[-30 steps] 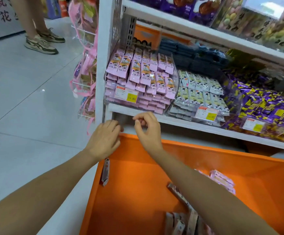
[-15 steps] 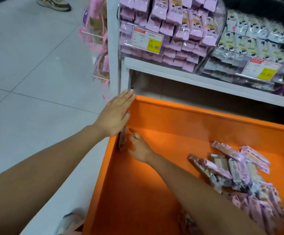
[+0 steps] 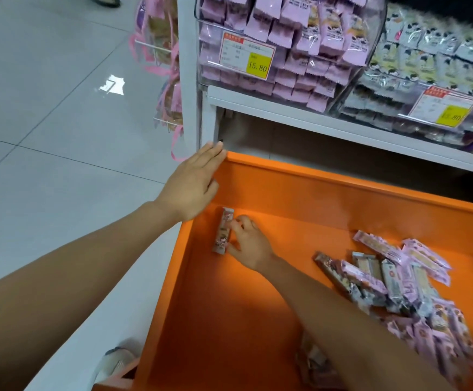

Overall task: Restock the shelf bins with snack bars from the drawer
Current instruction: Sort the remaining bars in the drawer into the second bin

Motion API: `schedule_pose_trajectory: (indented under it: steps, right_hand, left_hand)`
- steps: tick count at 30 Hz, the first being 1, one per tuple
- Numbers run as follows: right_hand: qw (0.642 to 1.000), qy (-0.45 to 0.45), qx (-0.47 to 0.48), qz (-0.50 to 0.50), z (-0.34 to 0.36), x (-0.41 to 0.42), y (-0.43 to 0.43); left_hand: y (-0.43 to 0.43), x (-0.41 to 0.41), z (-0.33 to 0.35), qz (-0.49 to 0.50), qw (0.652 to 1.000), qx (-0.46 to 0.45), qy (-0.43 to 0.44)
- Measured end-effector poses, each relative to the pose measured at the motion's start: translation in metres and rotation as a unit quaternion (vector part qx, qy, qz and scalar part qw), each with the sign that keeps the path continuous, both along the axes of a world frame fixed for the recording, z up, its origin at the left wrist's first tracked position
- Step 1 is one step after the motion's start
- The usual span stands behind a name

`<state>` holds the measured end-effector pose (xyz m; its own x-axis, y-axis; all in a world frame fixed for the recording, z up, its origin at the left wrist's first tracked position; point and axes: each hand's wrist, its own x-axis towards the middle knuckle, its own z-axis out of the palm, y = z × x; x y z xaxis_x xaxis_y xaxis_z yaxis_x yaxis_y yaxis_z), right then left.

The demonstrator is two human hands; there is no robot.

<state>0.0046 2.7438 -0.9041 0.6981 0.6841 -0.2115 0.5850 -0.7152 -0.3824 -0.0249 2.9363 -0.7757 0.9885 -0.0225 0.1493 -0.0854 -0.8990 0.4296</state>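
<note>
Head view: left hand [image 3: 193, 184] lies flat on the left rim of the orange drawer [image 3: 342, 182], at its back-left corner. The fingers are straight and pressed together, holding nothing. We read that as a brace, steadying the pulled-out drawer while the other arm reaches in.

Right hand [image 3: 250, 246] is down on the drawer floor by the left wall. Its fingers curl onto a lone snack bar [image 3: 223, 231], with the thumb at the bar's near end, so we call it a pinch. The bar runs lengthwise tight along that wall, so only its free side is open to a grip. That explains the fingertip hold instead of a full grasp.

The pile of snack bars [image 3: 398, 280] sits on the drawer floor at the right side, well apart from the lone bar. It's a loose, overlapping mix of pink and darker wrappers. More wrappers lie at the drawer's near edge, partly hidden under the right forearm.

The likely target is the clear shelf bin [image 3: 286, 38] of pink packs above the drawer's back-left corner, with a price tag [image 3: 248, 56] on its front. It already looks well filled. A second bin [image 3: 427, 66] of pale packs stands above the drawer's back-right.

Our judgement is that this is the pickup step and most of the stock isn't shelved yet. Risks are the slick wrapper slipping out of the pinch, and picking the wrong bin. We can't tell from the print which bin this bar belongs in.
</note>
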Motion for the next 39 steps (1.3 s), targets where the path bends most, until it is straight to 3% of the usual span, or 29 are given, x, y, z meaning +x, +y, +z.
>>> schedule_pose_trajectory:
  steps: [5, 9, 13, 17, 20, 27, 29, 33, 39]
  right_hand:
    - [0.995, 0.041, -0.065, 0.062, -0.011, -0.008, 0.012]
    - [0.996, 0.043, -0.061, 0.049, -0.019, -0.005, -0.003]
    - [0.996, 0.040, -0.062, 0.040, -0.008, 0.008, -0.041]
    - [0.992, 0.093, -0.072, 0.049, 0.002, 0.014, -0.077]
    - [0.990, 0.105, -0.063, 0.065, 0.015, 0.021, -0.100]
    - [0.988, 0.082, -0.128, -0.042, 0.046, 0.059, -0.179]
    - [0.982, 0.076, -0.157, -0.067, 0.045, 0.061, -0.201]
    - [0.959, 0.090, -0.250, -0.095, 0.027, 0.052, -0.228]
    - [0.966, 0.060, -0.213, -0.134, 0.009, 0.048, -0.226]
  left_hand:
    - [-0.001, 0.000, 0.002, 0.007, 1.000, 0.025, 0.010]
    - [-0.004, 0.000, 0.006, 0.008, 0.999, 0.048, 0.020]
    - [-0.015, 0.005, 0.013, 0.024, 0.991, 0.131, 0.023]
    - [-0.048, 0.013, 0.018, -0.063, 0.979, 0.190, -0.039]
    - [-0.084, 0.019, 0.009, -0.125, 0.974, 0.186, -0.036]
    - [-0.132, 0.014, -0.040, -0.110, 0.983, 0.149, -0.008]
    - [-0.143, 0.014, -0.059, -0.112, 0.980, 0.155, 0.047]
    - [-0.155, 0.016, -0.099, -0.059, 0.955, 0.157, 0.244]
    - [-0.159, 0.012, -0.131, -0.034, 0.932, 0.113, 0.343]
